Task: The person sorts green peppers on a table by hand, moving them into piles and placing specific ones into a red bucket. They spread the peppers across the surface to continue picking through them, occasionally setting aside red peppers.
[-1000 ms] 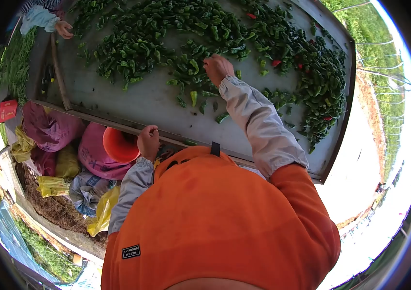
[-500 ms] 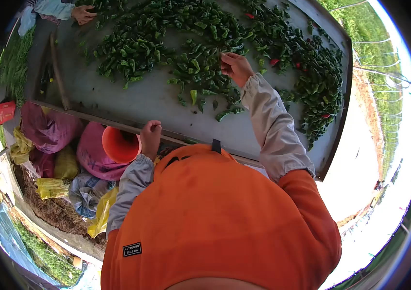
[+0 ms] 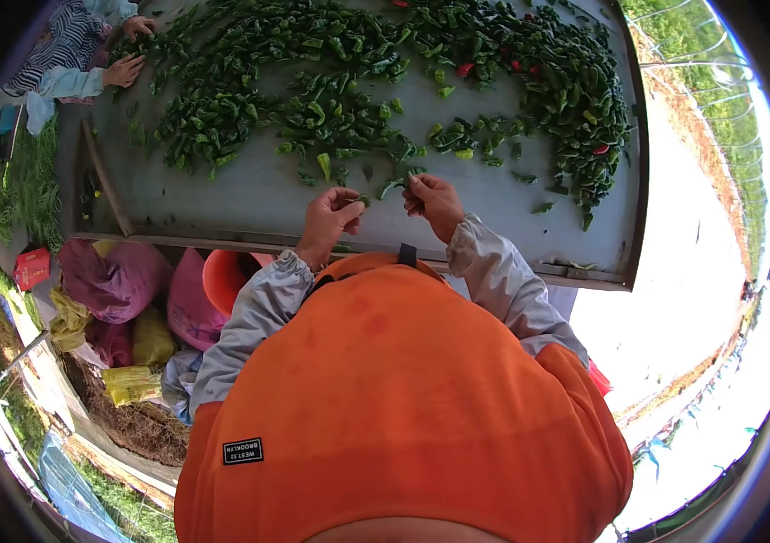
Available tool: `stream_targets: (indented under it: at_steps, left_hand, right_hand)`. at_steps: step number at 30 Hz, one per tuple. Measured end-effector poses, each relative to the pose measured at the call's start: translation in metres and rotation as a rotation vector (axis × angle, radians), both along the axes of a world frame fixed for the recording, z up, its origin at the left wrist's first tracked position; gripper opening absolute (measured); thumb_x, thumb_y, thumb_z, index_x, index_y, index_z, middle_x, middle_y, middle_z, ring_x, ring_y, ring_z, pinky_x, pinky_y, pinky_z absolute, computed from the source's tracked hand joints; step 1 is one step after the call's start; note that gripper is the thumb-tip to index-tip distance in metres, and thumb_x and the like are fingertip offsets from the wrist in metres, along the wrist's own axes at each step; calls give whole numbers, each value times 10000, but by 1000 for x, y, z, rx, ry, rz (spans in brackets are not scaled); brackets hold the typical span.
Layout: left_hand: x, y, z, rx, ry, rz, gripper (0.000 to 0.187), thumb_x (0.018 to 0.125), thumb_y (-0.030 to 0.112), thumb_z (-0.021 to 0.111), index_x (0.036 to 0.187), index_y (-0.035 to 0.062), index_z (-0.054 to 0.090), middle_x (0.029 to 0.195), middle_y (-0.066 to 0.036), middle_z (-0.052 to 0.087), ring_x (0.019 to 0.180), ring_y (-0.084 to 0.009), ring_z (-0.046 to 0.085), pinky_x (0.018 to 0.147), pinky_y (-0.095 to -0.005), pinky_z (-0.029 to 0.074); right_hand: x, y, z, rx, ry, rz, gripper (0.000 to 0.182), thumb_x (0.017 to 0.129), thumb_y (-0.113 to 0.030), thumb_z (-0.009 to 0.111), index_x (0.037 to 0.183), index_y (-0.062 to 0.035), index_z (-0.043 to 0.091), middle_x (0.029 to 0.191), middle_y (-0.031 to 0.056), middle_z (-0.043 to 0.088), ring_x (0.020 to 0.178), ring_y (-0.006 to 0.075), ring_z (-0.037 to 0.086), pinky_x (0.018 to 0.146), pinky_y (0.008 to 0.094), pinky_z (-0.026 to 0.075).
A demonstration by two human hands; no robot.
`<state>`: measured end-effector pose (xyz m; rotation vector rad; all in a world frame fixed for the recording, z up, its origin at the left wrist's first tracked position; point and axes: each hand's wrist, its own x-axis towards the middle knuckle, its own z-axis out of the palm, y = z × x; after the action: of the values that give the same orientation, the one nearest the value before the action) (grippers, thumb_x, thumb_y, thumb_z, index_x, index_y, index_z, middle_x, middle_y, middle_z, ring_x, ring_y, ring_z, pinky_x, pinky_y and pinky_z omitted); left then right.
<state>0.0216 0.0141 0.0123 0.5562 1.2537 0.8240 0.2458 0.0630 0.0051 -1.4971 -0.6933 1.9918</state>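
Green, one small pepper [image 3: 364, 200] is poking out of the left hand [image 3: 323, 223], whose thumb and fingers are pinching it. The right hand [image 3: 437, 206] is holding its fingertips almost together; whether they are gripping anything, I cannot tell. Between the two, nearer the right, a slender pepper [image 3: 390, 188] is slanting lengthwise up toward the right fingertips. Beyond, heaped peppers [image 3: 312, 54] are covering much of the table [image 3: 240, 204], a co-worker's hand [image 3: 123, 71] resting far left.
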Motion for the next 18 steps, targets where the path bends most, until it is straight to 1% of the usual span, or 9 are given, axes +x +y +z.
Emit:
stream_targets:
  at_steps: [1, 4, 8, 10, 12, 14, 15, 17, 18]
  left_hand:
    - [-2, -2, -3, -16, 7, 48, 307, 858, 131, 674, 1105, 5, 542, 845, -38, 613, 658, -118, 614, 564, -237, 515]
    - [-18, 3, -12, -13, 76, 196, 306, 849, 117, 681, 1100, 13, 540, 870, -42, 613, 662, -115, 614, 566, -240, 521]
    - [-50, 28, -19, 13, 198, 335, 330, 850, 103, 675, 1128, 9, 524, 936, -57, 612, 711, -123, 629, 584, -241, 529]
    - [-63, 39, -22, 80, 186, 417, 389, 847, 128, 684, 1178, 14, 514, 980, -66, 613, 749, -139, 637, 608, -251, 527]
    - [-66, 45, -19, 138, 289, 496, 455, 843, 152, 690, 1233, 25, 495, 1029, -78, 611, 778, -159, 643, 628, -264, 522]
    - [-58, 51, -10, 187, 505, 565, 528, 838, 177, 692, 1295, 40, 466, 1084, -90, 606, 798, -184, 647, 646, -283, 513]
    - [-61, 50, -24, 239, 586, 467, 500, 828, 181, 689, 1266, 37, 497, 1082, -109, 620, 798, -208, 650, 671, -312, 518]
    - [-65, 45, -63, 340, 742, 263, 449, 809, 190, 683, 1210, 29, 559, 1079, -147, 647, 797, -257, 657, 722, -370, 528]
    - [-62, 46, -60, 311, 784, 173, 394, 802, 196, 677, 1152, 34, 593, 1048, -140, 655, 804, -254, 658, 715, -357, 523]
  right_hand:
    - [15, -6, 2, -13, -8, -51, 194, 936, -202, 572, 931, -14, 623, 758, 32, 612, 630, 118, 573, 565, 248, 476]
    - [77, -23, 11, 122, -275, 259, 183, 905, -171, 570, 916, 4, 620, 746, 45, 620, 640, 124, 593, 566, 256, 495]
    - [160, -66, 24, -29, -556, 710, 133, 831, -95, 570, 843, 26, 625, 678, 74, 625, 575, 138, 608, 513, 266, 509]
    - [192, -91, 17, -138, -639, 966, 142, 804, -42, 550, 883, -3, 661, 668, 89, 646, 564, 135, 636, 471, 260, 502]
    - [194, -111, 32, -268, -780, 1158, 250, 833, -138, 579, 1060, -55, 645, 809, 113, 687, 753, 204, 683, 626, 341, 553]
    - [206, -142, 13, 19, -923, 1511, 309, 817, -214, 602, 1098, -93, 645, 939, 131, 684, 908, 266, 659, 747, 400, 534]
    - [209, -147, 5, 175, -990, 1680, 340, 809, -252, 614, 1118, -112, 645, 1004, 140, 682, 985, 297, 647, 807, 429, 524]
    - [189, -135, 17, 117, -998, 1586, 433, 766, -277, 637, 1166, -112, 624, 1118, 156, 638, 1055, 326, 609, 888, 431, 483]
    - [182, -129, 22, 84, -1000, 1538, 481, 744, -289, 648, 1190, -112, 613, 1175, 165, 616, 1089, 341, 590, 929, 432, 463]
